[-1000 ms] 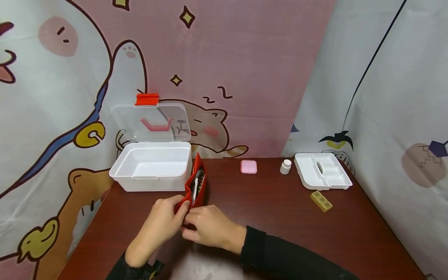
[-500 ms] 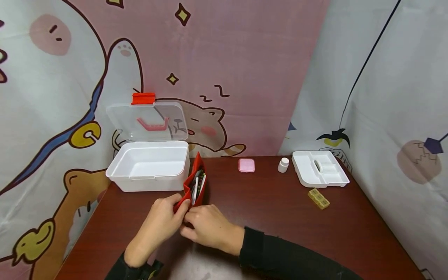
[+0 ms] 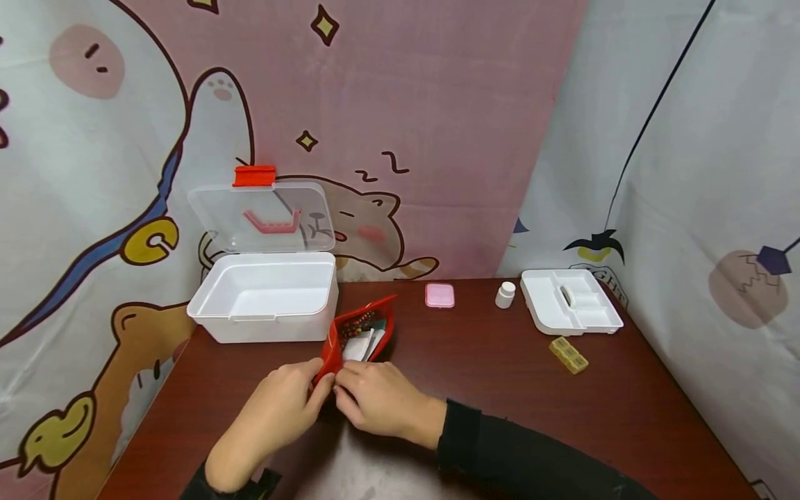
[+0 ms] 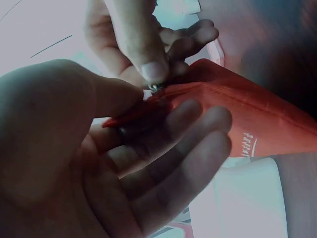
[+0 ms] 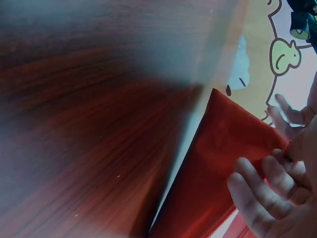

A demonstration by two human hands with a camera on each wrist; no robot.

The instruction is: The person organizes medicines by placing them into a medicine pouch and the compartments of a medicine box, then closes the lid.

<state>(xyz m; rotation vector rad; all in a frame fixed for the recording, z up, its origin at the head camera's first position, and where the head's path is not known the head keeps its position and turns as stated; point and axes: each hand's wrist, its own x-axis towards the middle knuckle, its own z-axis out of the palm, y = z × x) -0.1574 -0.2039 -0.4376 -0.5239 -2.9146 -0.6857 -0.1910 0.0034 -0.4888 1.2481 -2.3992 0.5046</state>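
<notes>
A red zip pouch (image 3: 331,354) gapes open in the head view, with white packets (image 3: 357,347) and dark patterned items inside. My left hand (image 3: 281,403) pinches the pouch's near corner between thumb and fingers. Close against it, my right hand (image 3: 384,403) pinches the zip end; in the left wrist view a small metal zipper pull (image 4: 156,88) shows by its thumb tip. The flat red side of the pouch (image 5: 218,153) fills the middle of the right wrist view, the right fingers (image 5: 252,193) curled beside it.
A white box (image 3: 262,326) with its clear lid raised stands behind the left hand. Farther right on the brown table (image 3: 475,375) are a pink case (image 3: 440,295), a white bottle (image 3: 505,295), a white divided tray (image 3: 550,319) and a yellow pill case (image 3: 569,355).
The pouch's far end has swung right and lower, and its mouth has spread wider, exposing more of the white packets. Both hands have shifted slightly while keeping their grip at the near corner.
</notes>
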